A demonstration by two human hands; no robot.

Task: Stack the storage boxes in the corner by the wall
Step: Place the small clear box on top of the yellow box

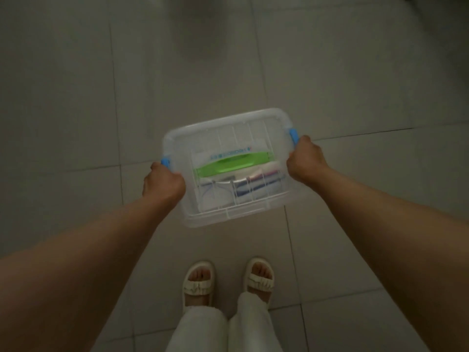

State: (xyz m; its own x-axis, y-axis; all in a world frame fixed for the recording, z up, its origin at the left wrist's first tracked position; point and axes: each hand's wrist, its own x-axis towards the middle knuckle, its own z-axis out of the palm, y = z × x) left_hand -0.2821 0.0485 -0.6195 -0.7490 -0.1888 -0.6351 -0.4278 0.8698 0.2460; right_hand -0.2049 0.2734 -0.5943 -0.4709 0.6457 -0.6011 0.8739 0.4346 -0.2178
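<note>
A clear plastic storage box (228,138) with a ribbed lid and blue side latches hangs in the air above the tiled floor, in the middle of the view. A green handle lies on its lid, and papers and small items show through the plastic. My left hand (163,184) grips the box's left side by the blue latch (166,162). On the opposite side my right hand (305,161) grips the box just below the other blue latch (294,136). Both arms are stretched forward.
Grey floor tiles (355,85) fill the view. My two feet in white sandals (198,283) stand just below the box. A dark object (431,6) shows at the top right corner. No wall or other box is visible.
</note>
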